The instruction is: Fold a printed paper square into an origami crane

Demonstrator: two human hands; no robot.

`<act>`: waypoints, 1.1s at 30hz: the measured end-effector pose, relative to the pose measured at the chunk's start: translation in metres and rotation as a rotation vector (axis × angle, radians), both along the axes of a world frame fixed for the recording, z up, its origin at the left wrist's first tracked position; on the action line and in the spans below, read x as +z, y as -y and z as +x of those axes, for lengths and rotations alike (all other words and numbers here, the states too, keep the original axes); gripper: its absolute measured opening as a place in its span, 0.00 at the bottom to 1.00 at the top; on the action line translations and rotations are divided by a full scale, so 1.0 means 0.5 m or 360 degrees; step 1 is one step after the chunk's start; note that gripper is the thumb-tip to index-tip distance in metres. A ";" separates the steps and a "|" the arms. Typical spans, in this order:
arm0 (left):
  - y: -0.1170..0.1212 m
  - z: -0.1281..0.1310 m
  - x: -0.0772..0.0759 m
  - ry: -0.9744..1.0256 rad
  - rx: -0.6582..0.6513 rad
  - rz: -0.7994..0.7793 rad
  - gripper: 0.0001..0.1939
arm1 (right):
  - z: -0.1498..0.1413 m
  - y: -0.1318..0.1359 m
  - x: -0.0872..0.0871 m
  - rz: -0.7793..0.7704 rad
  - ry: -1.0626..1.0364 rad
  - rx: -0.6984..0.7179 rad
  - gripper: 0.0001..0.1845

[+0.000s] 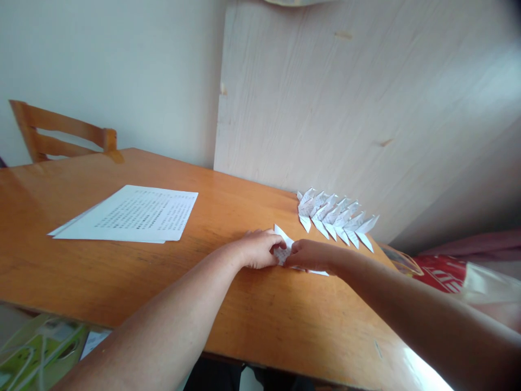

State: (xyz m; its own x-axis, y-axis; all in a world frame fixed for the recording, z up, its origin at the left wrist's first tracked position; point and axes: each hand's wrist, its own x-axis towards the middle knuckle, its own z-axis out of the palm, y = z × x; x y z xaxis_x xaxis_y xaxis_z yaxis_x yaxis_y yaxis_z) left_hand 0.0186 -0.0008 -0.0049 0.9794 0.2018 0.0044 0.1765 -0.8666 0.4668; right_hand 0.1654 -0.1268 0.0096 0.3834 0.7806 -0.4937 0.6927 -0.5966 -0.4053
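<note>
A partly folded sheet of printed paper (283, 252) lies on the wooden table (244, 309), with both of my hands on it. My left hand (261, 248) grips its left side, fingers curled in. My right hand (303, 254) presses on its right part with bent fingers and covers much of it. One white point of the paper sticks up between the hands, and another shows under my right wrist. Just beyond my right hand stand several folded paper pieces (336, 214) in a row, their pointed ends up and outward.
A stack of printed sheets (134, 214) lies on the table's left side. A wooden chair (65, 125) stands behind the far left edge. A pale board (293, 108) leans at the back. Red bags (442, 274) are off the right edge, and a green bag (36, 353) is below left.
</note>
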 end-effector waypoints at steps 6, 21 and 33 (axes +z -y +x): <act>-0.003 0.003 -0.007 -0.0004 -0.0032 0.0006 0.20 | 0.005 0.014 0.022 -0.0048 0.0080 -0.0081 0.06; -0.007 0.008 -0.014 -0.0014 -0.0050 -0.0026 0.20 | -0.006 0.021 0.024 -0.0016 0.0106 -0.0088 0.08; -0.010 0.009 -0.017 -0.0035 -0.0068 -0.0040 0.19 | -0.012 0.002 0.021 -0.0001 0.0201 -0.0081 0.11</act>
